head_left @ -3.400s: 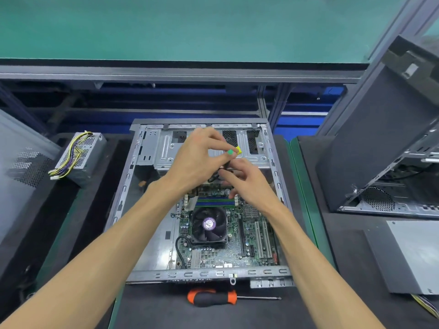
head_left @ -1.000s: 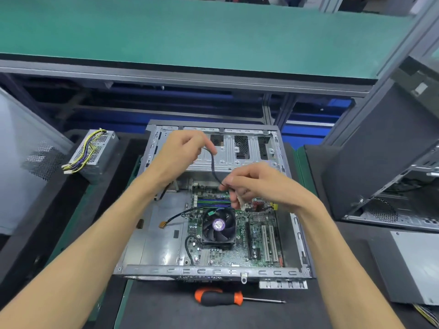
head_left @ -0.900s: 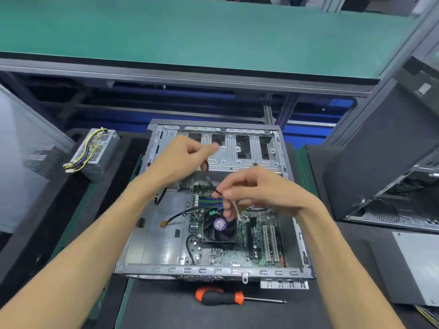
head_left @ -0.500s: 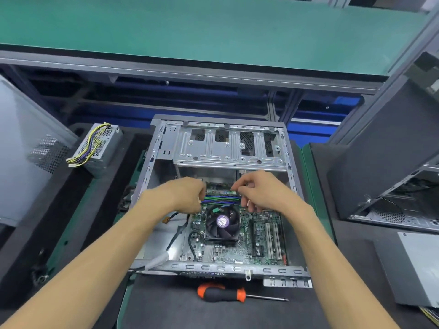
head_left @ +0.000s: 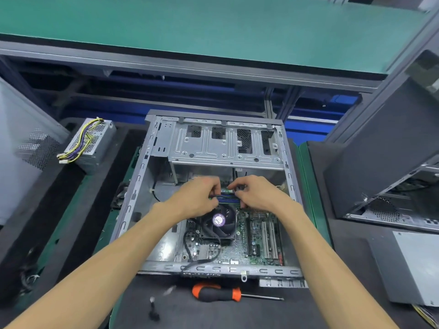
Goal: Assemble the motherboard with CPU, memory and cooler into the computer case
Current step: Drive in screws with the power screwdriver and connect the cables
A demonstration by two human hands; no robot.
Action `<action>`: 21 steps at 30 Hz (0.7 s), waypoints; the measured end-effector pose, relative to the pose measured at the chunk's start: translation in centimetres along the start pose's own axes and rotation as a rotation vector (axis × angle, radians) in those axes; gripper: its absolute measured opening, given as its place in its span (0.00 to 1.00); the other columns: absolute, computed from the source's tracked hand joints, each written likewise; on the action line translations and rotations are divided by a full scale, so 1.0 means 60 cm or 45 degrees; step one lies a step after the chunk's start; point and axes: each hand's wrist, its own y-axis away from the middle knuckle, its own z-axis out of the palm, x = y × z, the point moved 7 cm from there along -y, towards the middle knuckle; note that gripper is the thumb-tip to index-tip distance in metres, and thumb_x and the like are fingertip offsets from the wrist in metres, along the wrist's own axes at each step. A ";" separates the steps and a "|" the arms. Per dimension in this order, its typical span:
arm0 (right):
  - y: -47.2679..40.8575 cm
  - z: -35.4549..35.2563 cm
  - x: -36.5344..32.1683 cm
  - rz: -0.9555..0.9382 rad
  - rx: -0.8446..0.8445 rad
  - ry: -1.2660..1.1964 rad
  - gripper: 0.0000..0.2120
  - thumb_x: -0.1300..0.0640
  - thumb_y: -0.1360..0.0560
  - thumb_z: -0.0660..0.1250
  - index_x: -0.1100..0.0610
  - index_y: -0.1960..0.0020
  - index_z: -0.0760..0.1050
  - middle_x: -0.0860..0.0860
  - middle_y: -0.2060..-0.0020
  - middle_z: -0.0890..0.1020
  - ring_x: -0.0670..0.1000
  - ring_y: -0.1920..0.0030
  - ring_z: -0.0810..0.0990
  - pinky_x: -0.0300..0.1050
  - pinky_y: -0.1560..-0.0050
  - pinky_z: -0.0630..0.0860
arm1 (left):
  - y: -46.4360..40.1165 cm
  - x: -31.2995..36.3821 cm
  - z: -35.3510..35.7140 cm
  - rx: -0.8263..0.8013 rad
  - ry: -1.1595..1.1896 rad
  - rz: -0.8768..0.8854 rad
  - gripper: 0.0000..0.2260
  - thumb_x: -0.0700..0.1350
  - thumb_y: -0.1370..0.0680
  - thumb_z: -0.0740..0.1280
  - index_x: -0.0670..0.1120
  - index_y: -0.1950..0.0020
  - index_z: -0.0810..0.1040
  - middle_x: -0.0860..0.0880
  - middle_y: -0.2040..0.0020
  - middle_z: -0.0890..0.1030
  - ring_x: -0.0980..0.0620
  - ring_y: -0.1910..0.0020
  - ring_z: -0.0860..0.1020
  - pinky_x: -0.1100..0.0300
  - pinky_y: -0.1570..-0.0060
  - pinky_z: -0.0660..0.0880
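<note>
An open grey computer case [head_left: 140,186] lies flat on the bench. Inside it sits the green motherboard [head_left: 242,250] with a black cooler fan [head_left: 218,224] bearing a purple sticker. Just beyond the fan run the blue memory slots [head_left: 226,200]. My left hand [head_left: 197,200] and my right hand [head_left: 256,194] are both down at those slots, fingers curled and pinching at the two ends of them. What the fingertips hold is hidden. A black cable [head_left: 190,241] loops over the board's left side and out over the case's front edge.
A screwdriver [head_left: 216,294] with a black and orange handle lies in front of the case. A power supply [head_left: 91,142] with yellow wires sits at the left. Another dark case [head_left: 384,148] stands tilted at the right, a grey box [head_left: 413,267] below it.
Both hands have dropped from above the drive cage, where they handled a black cable, down to the memory slots. The cable now lies over the case's front edge.
</note>
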 end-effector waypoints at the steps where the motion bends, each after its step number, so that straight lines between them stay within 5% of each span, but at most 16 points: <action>1: 0.001 -0.004 -0.002 -0.020 0.005 0.005 0.11 0.54 0.19 0.64 0.40 0.41 0.80 0.41 0.71 0.80 0.38 0.68 0.79 0.36 0.68 0.70 | 0.000 0.002 -0.006 0.045 0.034 0.011 0.06 0.42 0.27 0.68 0.53 0.56 0.73 0.57 0.61 0.76 0.54 0.60 0.75 0.57 0.61 0.72; 4: 0.004 -0.010 -0.020 -0.116 -0.046 0.002 0.11 0.53 0.19 0.64 0.40 0.46 0.82 0.43 0.58 0.80 0.38 0.62 0.79 0.36 0.62 0.75 | -0.001 0.001 -0.021 0.111 0.123 0.026 0.08 0.42 0.27 0.69 0.55 0.57 0.75 0.57 0.62 0.78 0.55 0.60 0.76 0.54 0.57 0.77; 7: 0.007 -0.010 -0.037 -0.153 -0.098 -0.037 0.10 0.54 0.20 0.63 0.42 0.49 0.82 0.51 0.49 0.84 0.53 0.50 0.83 0.47 0.47 0.78 | 0.000 -0.008 -0.026 0.109 0.225 0.009 0.08 0.47 0.28 0.74 0.55 0.56 0.77 0.56 0.62 0.79 0.58 0.64 0.75 0.54 0.57 0.77; 11: 0.004 -0.015 -0.026 -0.064 -0.079 -0.006 0.11 0.55 0.20 0.62 0.43 0.55 0.81 0.48 0.52 0.83 0.54 0.52 0.82 0.46 0.51 0.79 | 0.002 -0.018 -0.023 -0.032 0.355 -0.068 0.11 0.58 0.31 0.76 0.55 0.57 0.79 0.56 0.66 0.78 0.62 0.72 0.72 0.64 0.66 0.69; 17: 0.004 0.001 0.005 0.045 -0.247 0.102 0.08 0.53 0.20 0.63 0.50 0.47 0.80 0.40 0.58 0.74 0.39 0.61 0.73 0.36 0.64 0.67 | 0.015 -0.004 -0.001 -0.352 0.488 -0.087 0.12 0.57 0.23 0.69 0.51 0.61 0.83 0.48 0.72 0.82 0.52 0.76 0.75 0.61 0.70 0.74; 21: 0.002 -0.003 0.020 0.119 -0.182 0.138 0.08 0.56 0.20 0.63 0.53 0.49 0.81 0.38 0.59 0.75 0.39 0.61 0.75 0.35 0.66 0.68 | 0.008 -0.004 0.003 -0.340 0.404 -0.121 0.16 0.57 0.22 0.69 0.47 0.64 0.84 0.49 0.72 0.82 0.53 0.73 0.78 0.56 0.62 0.78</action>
